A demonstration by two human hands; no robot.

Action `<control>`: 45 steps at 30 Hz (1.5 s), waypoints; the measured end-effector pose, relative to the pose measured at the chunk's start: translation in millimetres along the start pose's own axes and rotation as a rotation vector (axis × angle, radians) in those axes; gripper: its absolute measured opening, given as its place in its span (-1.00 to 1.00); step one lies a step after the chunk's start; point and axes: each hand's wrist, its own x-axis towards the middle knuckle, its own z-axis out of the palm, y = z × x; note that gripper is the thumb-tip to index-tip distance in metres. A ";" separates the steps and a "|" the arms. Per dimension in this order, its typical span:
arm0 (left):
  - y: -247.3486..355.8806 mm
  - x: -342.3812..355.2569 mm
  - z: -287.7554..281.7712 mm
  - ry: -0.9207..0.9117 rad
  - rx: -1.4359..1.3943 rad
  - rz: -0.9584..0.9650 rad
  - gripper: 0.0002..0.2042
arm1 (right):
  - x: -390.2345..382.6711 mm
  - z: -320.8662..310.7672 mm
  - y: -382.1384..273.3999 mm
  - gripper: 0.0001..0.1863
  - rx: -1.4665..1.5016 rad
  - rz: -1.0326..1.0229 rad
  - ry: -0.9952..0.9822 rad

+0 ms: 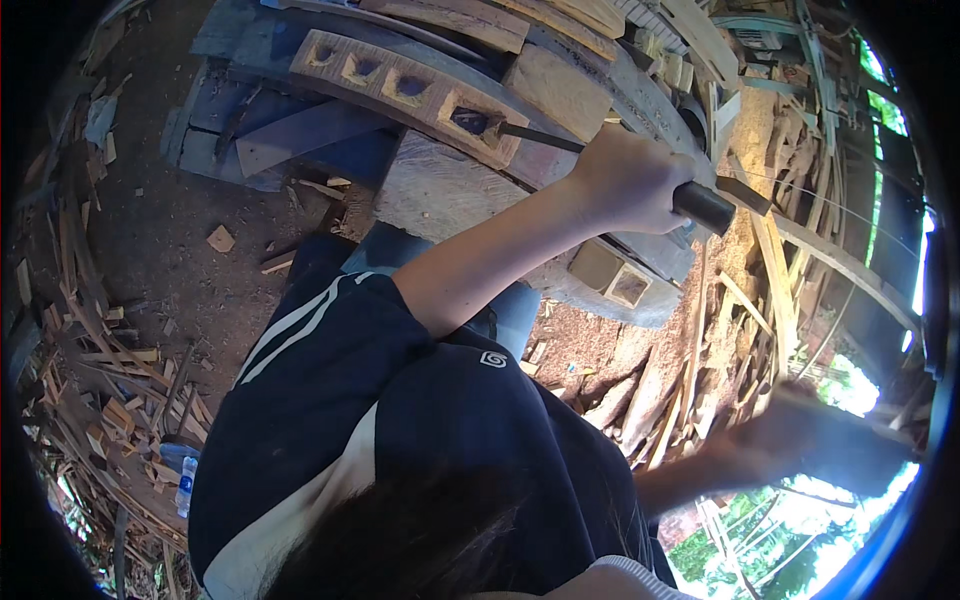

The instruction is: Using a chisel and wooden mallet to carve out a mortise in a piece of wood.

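My left hand is wrapped around a chisel, whose dark handle sticks out past the fist. The blade runs leftward, and its tip is in the nearest mortise of a wooden rail. Several square holes are cut in a row along that rail, which lies on top of other timber. Low on the right, my right hand is smeared by motion, away from the rail. It grips a dark, block-shaped thing, too blurred for its exact kind to show.
Under the rail sits a thick, pale timber block. A smaller holed piece lies to its right. Boards are stacked beyond. Offcuts and strips litter the ground at left, near a plastic bottle. Long slats lean at right.
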 end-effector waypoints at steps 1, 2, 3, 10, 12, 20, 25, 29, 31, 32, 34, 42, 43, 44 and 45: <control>-0.6 -0.8 0.4 0.007 -0.003 0.012 -0.78 | -11.8 11.2 15.3 -0.50 -0.229 0.033 -0.162; -2.6 -1.3 -0.1 0.039 -0.012 0.039 -0.78 | -19.7 21.6 23.9 -0.49 -0.452 0.064 -0.323; -3.7 -4.1 -1.3 -0.016 0.009 0.013 -0.78 | -30.2 43.1 16.6 -0.39 -0.153 0.341 -0.282; -17.2 7.5 -18.8 0.050 -0.012 -0.068 -0.79 | 25.0 -82.2 69.5 -0.44 0.700 0.467 -0.303; -11.0 9.2 -27.7 0.060 -0.088 -0.052 -0.77 | 37.7 -105.1 74.7 -0.45 0.115 -0.135 -0.641; 13.5 14.9 -32.1 0.069 -0.095 -0.017 -0.81 | -1.3 -66.9 39.3 -0.52 0.125 0.335 -0.015; 11.2 13.9 -30.8 0.030 -0.113 -0.070 -0.80 | -3.3 -52.8 18.3 -0.39 0.158 0.443 0.068; 11.0 15.3 -30.4 0.020 -0.127 -0.087 -0.80 | -4.5 -50.9 19.2 -0.40 0.130 0.361 0.055; 10.9 15.6 -30.7 -0.001 -0.128 -0.110 -0.80 | -4.6 -50.8 18.8 -0.40 0.225 0.322 -0.004; 11.0 15.5 -30.7 -0.004 -0.127 -0.095 -0.80 | -3.5 -51.1 17.8 -0.39 0.273 0.302 -0.033; 11.7 15.5 -30.4 -0.008 -0.127 -0.064 -0.80 | -1.7 -51.1 14.3 -0.39 0.179 0.434 0.019; 13.5 15.4 -27.9 -0.026 -0.130 -0.046 -0.81 | -1.7 -56.1 12.9 -0.64 0.098 0.462 -0.058; 13.7 14.9 -27.6 -0.029 -0.121 -0.047 -0.81 | -2.0 -57.4 17.0 -0.53 0.215 0.378 -0.094; 13.8 14.6 -27.2 -0.021 -0.121 -0.048 -0.81 | -0.5 -60.6 20.2 -0.39 0.333 0.294 -0.131; 14.0 14.4 -26.5 -0.018 -0.116 -0.052 -0.81 | 0.9 -62.1 25.3 -0.54 0.221 0.331 -0.192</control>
